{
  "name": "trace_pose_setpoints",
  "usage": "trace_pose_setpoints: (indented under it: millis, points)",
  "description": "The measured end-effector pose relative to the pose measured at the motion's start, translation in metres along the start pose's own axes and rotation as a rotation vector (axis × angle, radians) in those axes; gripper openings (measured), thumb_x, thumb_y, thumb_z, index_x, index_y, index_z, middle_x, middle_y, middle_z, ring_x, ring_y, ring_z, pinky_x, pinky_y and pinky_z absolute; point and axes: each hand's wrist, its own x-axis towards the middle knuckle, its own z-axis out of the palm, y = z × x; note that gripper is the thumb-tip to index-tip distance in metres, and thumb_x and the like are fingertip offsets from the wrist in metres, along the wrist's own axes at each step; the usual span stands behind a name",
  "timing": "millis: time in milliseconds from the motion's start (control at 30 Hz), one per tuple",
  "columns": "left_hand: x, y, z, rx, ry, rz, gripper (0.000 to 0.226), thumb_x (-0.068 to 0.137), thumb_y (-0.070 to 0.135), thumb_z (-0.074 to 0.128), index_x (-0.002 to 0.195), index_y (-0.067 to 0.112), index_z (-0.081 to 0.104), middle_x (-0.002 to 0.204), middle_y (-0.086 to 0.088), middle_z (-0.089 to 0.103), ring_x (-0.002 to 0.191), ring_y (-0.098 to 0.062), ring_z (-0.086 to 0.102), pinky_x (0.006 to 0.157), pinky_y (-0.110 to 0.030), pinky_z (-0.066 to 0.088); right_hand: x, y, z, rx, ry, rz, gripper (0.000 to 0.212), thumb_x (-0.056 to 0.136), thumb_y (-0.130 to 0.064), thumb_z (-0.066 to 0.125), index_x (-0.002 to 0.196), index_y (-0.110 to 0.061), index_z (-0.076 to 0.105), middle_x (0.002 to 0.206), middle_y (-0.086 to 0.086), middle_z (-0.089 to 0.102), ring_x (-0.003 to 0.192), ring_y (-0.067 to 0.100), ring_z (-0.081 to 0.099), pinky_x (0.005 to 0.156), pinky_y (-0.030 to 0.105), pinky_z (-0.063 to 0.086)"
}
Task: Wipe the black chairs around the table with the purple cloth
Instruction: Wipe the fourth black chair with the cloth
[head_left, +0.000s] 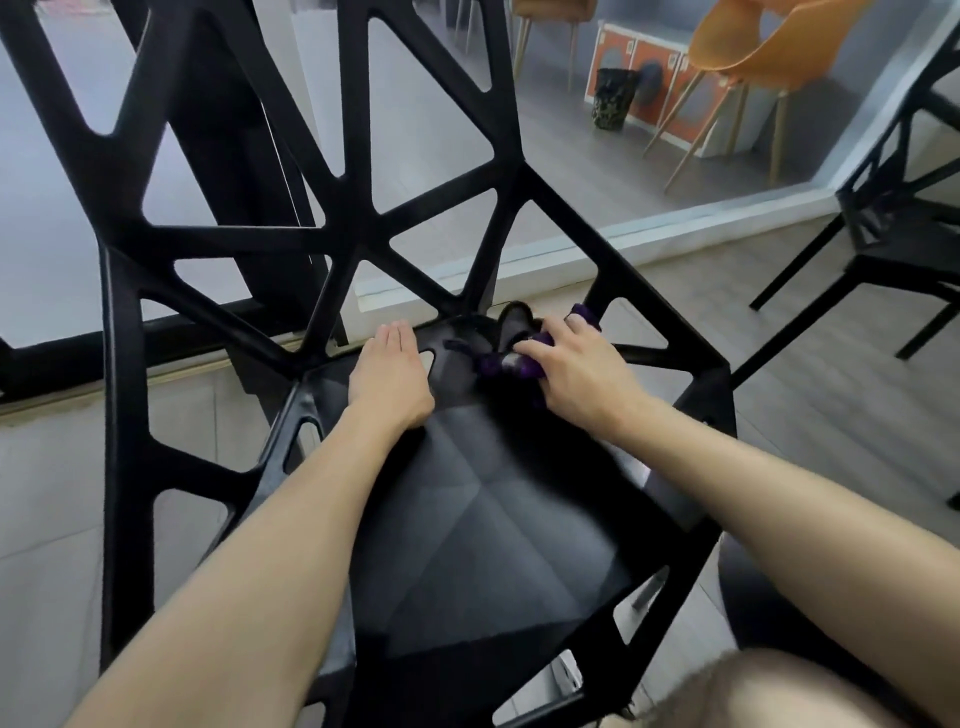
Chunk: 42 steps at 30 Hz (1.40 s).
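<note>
The purple cloth (511, 362) is bunched just right of the frame's centre, at the rear of the seat of the nearest black chair (483, 519), where the seat meets the lattice back. The right hand (576, 370) lies on top of it, fingers curled over the wad and pressing it against the plastic; a scrap of purple also shows past the fingertips, against a strut. The left hand (390, 375) rests flat on the seat just left of the cloth, fingers straight and held together, apparently bracing.

This looks like the wiping of the seat's back edge on this one chair. The next move probably calls for drawing the cloth forward across the faceted seat toward the bottom of the frame, then along the struts of the back, whose openings will need the cloth folded round each bar. The left hand would have to lift off to free the patch it covers.

The seat is matte black with shallow creases. A second black chair (893, 234) stands at the right edge, seemingly untouched. The floor (727, 291) is grey planks, with pale tiles at the lower left. Beyond a glass partition, in the upper right, stand orange chairs (769, 52), a dark bin (615, 98) and an orange-and-white cabinet (652, 67).
</note>
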Motion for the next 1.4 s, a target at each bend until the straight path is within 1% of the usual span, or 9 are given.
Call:
trace_pose_setpoints:
  millis: [200, 300, 367, 433, 667, 867, 1067, 1167, 1400]
  points:
    - [0.005, 0.0, -0.012, -0.127, -0.042, -0.02, 0.053, 0.103, 0.021, 0.05, 0.148, -0.005, 0.037, 0.145, -0.018, 0.047, 0.134, -0.033, 0.044, 0.111, -0.042, 0.041, -0.03, 0.014, -0.031, -0.105, -0.054, 0.128, 0.028, 0.094, -0.018, 0.062, 0.121, -0.015, 0.069, 0.116, 0.016, 0.057, 0.099, 0.04, 0.061, 0.073, 0.042, 0.048]
    - [0.001, 0.009, -0.018, -0.22, -0.014, -0.043, 0.034, 0.099, 0.016, 0.052, 0.132, 0.005, 0.048, 0.129, -0.014, 0.058, 0.12, -0.034, 0.054, 0.089, -0.041, 0.047, 0.009, -0.014, -0.019, -0.084, -0.074, 0.046, 0.032, 0.095, -0.014, 0.058, 0.126, -0.014, 0.067, 0.125, 0.017, 0.052, 0.106, 0.041, 0.058, 0.076, 0.045, 0.052]
    - [-0.007, 0.023, -0.02, -0.244, 0.015, -0.002, 0.038, 0.09, 0.005, 0.054, 0.128, 0.01, 0.053, 0.124, -0.012, 0.063, 0.119, -0.034, 0.056, 0.086, -0.04, 0.045, 0.024, -0.025, -0.013, -0.081, -0.098, 0.085, 0.034, 0.098, -0.016, 0.057, 0.13, -0.016, 0.068, 0.132, 0.016, 0.051, 0.111, 0.039, 0.057, 0.081, 0.046, 0.054]
    - [-0.016, 0.042, -0.023, -0.267, 0.008, 0.088, 0.054, 0.084, -0.001, 0.053, 0.136, 0.014, 0.057, 0.131, -0.012, 0.064, 0.128, -0.034, 0.054, 0.097, -0.041, 0.045, 0.016, -0.02, -0.019, -0.094, -0.113, 0.102, 0.032, 0.098, -0.018, 0.059, 0.129, -0.016, 0.068, 0.133, 0.016, 0.05, 0.111, 0.039, 0.057, 0.076, 0.044, 0.049]
    - [-0.019, 0.1, -0.017, -0.346, -0.224, 0.28, 0.063, 0.084, 0.001, 0.047, 0.144, 0.019, 0.051, 0.14, -0.01, 0.055, 0.127, -0.035, 0.059, 0.104, -0.048, 0.052, -0.071, 0.041, -0.044, -0.037, -0.012, 0.269, 0.024, 0.089, -0.021, 0.067, 0.113, -0.018, 0.072, 0.113, 0.012, 0.054, 0.093, 0.04, 0.06, 0.075, 0.048, 0.056]
    - [-0.009, 0.099, -0.009, -0.292, -0.238, 0.206, 0.04, 0.09, 0.0, 0.049, 0.129, 0.007, 0.041, 0.099, -0.009, 0.052, 0.096, -0.037, 0.058, 0.076, -0.042, 0.043, -0.004, -0.002, -0.016, 0.03, 0.014, 0.19, 0.029, 0.094, -0.011, 0.06, 0.12, -0.011, 0.072, 0.12, 0.017, 0.056, 0.099, 0.037, 0.055, 0.075, 0.05, 0.056]
    - [-0.006, 0.093, -0.005, -0.333, -0.252, 0.233, 0.065, 0.083, 0.002, 0.045, 0.146, 0.019, 0.042, 0.15, -0.006, 0.061, 0.13, -0.034, 0.057, 0.107, -0.048, 0.049, -0.058, 0.041, -0.057, -0.034, -0.109, 0.288, 0.031, 0.095, -0.021, 0.065, 0.124, -0.028, 0.072, 0.128, 0.011, 0.054, 0.102, 0.039, 0.062, 0.075, 0.041, 0.05]
    - [-0.012, 0.094, -0.005, -0.343, -0.234, 0.233, 0.074, 0.083, 0.0, 0.045, 0.153, 0.022, 0.041, 0.153, -0.004, 0.059, 0.137, -0.033, 0.053, 0.112, -0.049, 0.046, -0.079, 0.058, -0.073, -0.001, -0.123, 0.34, 0.031, 0.097, -0.022, 0.063, 0.125, -0.031, 0.075, 0.127, 0.009, 0.056, 0.106, 0.038, 0.063, 0.075, 0.035, 0.041]
    - [-0.013, 0.093, 0.001, -0.33, -0.251, 0.23, 0.081, 0.082, 0.004, 0.043, 0.16, 0.027, 0.033, 0.155, -0.006, 0.055, 0.136, -0.034, 0.052, 0.111, -0.05, 0.047, -0.101, 0.066, -0.073, 0.081, 0.004, 0.441, 0.049, 0.086, -0.015, 0.066, 0.133, -0.029, 0.071, 0.117, 0.013, 0.058, 0.093, 0.042, 0.062, 0.081, 0.048, 0.057]
